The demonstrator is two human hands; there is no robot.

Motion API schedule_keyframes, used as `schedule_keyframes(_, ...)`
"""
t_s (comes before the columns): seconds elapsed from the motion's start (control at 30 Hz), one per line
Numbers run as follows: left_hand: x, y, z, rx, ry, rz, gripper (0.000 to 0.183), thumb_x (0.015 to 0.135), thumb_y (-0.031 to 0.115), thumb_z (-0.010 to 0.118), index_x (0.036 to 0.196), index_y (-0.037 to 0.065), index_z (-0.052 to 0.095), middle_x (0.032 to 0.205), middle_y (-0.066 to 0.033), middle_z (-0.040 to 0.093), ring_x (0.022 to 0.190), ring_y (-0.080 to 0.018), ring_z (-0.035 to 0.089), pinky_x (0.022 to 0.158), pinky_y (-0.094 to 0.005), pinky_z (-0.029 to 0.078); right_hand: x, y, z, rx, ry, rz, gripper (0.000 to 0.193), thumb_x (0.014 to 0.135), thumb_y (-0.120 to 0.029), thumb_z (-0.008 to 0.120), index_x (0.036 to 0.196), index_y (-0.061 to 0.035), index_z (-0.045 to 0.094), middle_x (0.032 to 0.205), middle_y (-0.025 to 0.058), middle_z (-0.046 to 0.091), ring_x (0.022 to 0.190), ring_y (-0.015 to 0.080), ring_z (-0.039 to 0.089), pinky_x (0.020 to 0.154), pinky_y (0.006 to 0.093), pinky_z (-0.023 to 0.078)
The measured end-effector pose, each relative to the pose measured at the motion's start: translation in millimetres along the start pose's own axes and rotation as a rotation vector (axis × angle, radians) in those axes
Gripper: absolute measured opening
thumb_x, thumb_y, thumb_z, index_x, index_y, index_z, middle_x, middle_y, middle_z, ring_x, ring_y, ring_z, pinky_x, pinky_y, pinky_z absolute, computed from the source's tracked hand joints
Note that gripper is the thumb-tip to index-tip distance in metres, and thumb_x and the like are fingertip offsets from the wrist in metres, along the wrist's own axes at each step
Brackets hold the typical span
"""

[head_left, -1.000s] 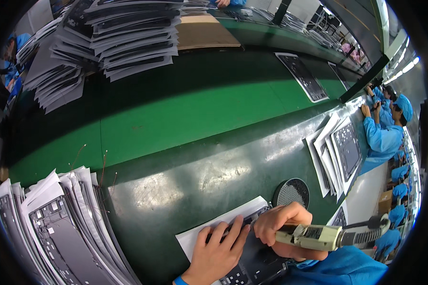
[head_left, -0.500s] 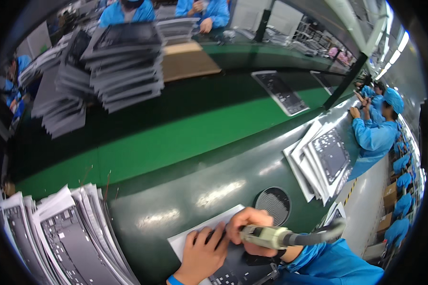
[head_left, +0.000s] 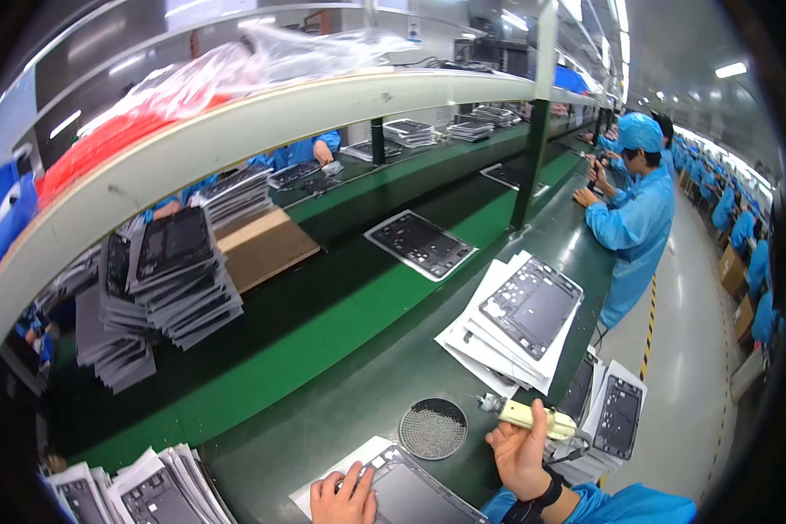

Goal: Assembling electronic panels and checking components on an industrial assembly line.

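At the lower edge lies a dark, flat tablet-like panel on a white sheet. My left hand rests on its left end, fingers stretched out. To the right, raised off the panel, my right hand grips a pale yellow electric screwdriver. Its grey nose points left, close to a round black dish filled with tiny metal pieces, too small to make out. The dish stands just beyond the panel. A black strap circles my right wrist.
Stacked panels with paper stand right, lower right and lower left. A green conveyor belt carries another panel. A shelf beam crosses above. A person in blue works at the bench's far right.
My right hand has lifted the screwdriver off the panel and moved right, past the dish. My left hand stays on the panel. The view has tilted up, showing the shelf and more of the aisle.
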State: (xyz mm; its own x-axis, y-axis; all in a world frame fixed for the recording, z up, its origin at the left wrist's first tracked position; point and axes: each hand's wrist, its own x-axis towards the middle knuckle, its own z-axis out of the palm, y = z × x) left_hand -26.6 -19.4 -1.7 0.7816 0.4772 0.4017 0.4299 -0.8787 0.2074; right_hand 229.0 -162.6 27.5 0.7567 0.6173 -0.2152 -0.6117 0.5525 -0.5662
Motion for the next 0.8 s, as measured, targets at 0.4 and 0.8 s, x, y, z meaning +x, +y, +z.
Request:
schedule_keyframes(0.4,-122,80,-105,-1.347,0.354,-1.060,0.080,0.086,-0.007,0.065,0.152,0.008,0.022,0.147,-0.0192,0.038,0.137,-0.0300,0.039,0.109,-0.0426,0.036,-31,-37,-21,-0.299,-0.095,0.620,0.049,0.096,-0.029,0.053,0.132,0.0038,0.046,0.137,0.0278,0.048,0.127,0.0409,0.049,0.107,0.0573,0.039)
schedule_keyframes(0.8,-88,71,-94,-1.433,-0.086,-1.204,0.039,0.094,0.008,0.057,0.132,-0.004,0.051,0.120,-0.0094,0.063,0.106,-0.0138,0.058,0.088,-0.0286,0.048,-61,-8,26,-0.739,-0.679,0.693,0.054,0.098,-0.021,0.057,0.143,0.0009,0.036,0.137,0.0201,0.051,0.127,0.0288,0.051,0.103,0.0395,0.043)
